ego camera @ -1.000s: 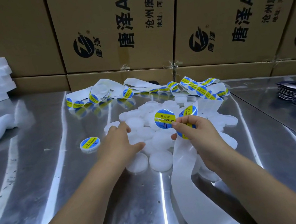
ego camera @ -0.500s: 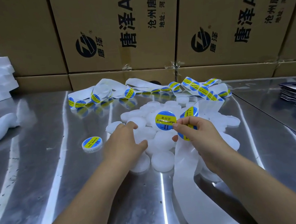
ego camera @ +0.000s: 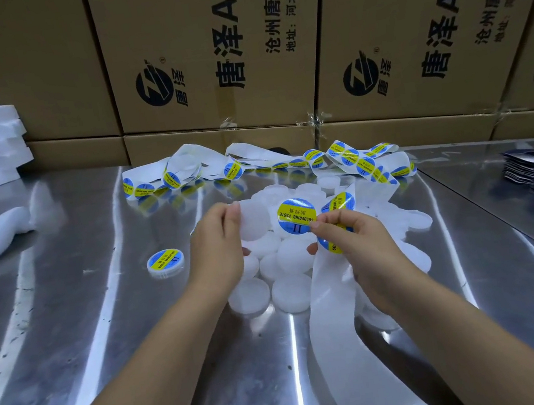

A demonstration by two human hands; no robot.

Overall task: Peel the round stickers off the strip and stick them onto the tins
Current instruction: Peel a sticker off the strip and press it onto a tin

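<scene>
A round sticker (ego camera: pixel 296 216) is pinched at its lower edge by the right hand (ego camera: pixel 358 240), which also grips the strip (ego camera: pixel 328 297), above the heap of tins (ego camera: pixel 286 269). The left hand (ego camera: pixel 216 244) grips a bare tin (ego camera: pixel 254 219) just beside the sticker. A labelled tin (ego camera: pixel 165 263) lies apart, left, on the table (ego camera: pixel 70 335).

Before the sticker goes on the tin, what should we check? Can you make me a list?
1. Sticker off the strip: ok. The right hand pinches the sticker by its edge, clear of the strip.
2. Tin picked up: ok. The left hand holds a tin.
3. Tin face bare: ok. It shows plain white.
4. Sticker flat: ok. No crease shows.
5. Sticker centred over the tin: not ok. It sits beside the tin.
6. Sticky side clean: cannot tell. It faces away.
</scene>
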